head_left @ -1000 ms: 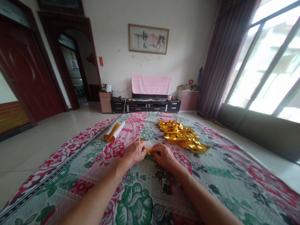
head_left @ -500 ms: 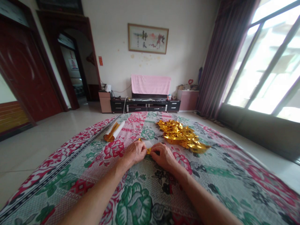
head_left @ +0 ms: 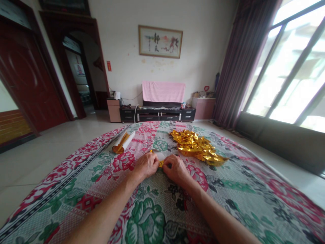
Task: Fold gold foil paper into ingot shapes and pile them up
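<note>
My left hand (head_left: 146, 166) and my right hand (head_left: 176, 168) rest close together on the floral cloth (head_left: 157, 210). Both are closed in a pinch on a small gold and white foil paper (head_left: 160, 158) lying between them; most of it is hidden under the fingers. A heap of folded gold foil pieces (head_left: 196, 146) lies just beyond my right hand. A rolled bundle of gold and white sheets (head_left: 124, 142) lies beyond my left hand, to the left.
The cloth covers a wide surface with tiled floor (head_left: 50, 145) on its left. A low dark TV cabinet (head_left: 157, 114) with a pink cover (head_left: 164, 91) stands at the far wall. A large window and curtain (head_left: 241, 61) are on the right.
My right hand has shifted slightly left toward the left hand; otherwise the hands and paper stay in place.
</note>
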Demonstrator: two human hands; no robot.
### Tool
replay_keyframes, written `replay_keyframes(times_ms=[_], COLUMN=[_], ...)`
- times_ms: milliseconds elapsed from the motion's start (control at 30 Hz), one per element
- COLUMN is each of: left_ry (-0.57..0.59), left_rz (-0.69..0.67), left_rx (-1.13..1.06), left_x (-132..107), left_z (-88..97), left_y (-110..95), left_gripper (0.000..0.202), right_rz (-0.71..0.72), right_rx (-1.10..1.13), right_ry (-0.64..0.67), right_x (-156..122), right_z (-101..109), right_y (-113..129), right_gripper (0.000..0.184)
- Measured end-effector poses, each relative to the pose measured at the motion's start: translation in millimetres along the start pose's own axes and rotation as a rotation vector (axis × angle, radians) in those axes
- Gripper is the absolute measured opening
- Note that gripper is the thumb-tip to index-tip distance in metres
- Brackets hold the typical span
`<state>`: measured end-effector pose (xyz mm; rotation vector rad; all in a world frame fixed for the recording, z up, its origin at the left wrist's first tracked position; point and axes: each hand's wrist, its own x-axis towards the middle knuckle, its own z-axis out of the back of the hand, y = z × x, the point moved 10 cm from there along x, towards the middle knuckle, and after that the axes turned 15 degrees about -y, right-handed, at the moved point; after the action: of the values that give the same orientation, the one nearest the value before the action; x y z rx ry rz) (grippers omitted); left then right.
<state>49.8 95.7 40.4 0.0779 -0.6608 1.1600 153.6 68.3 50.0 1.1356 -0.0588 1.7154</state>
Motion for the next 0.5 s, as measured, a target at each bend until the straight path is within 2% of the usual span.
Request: replay_keyframes(times_ms=[500], left_ry=[0.015], left_rz=[0.028], left_rx=[0.020], left_x=[0.1], left_z=[-4.2], left_y=[3.0], left_gripper=[0.019], right_rz=[-0.045], right_rx=[-0.033], right_ry=[0.022], right_x=[0.6], right_z=[-5.2], right_y=[-4.8], right_gripper=[0.013])
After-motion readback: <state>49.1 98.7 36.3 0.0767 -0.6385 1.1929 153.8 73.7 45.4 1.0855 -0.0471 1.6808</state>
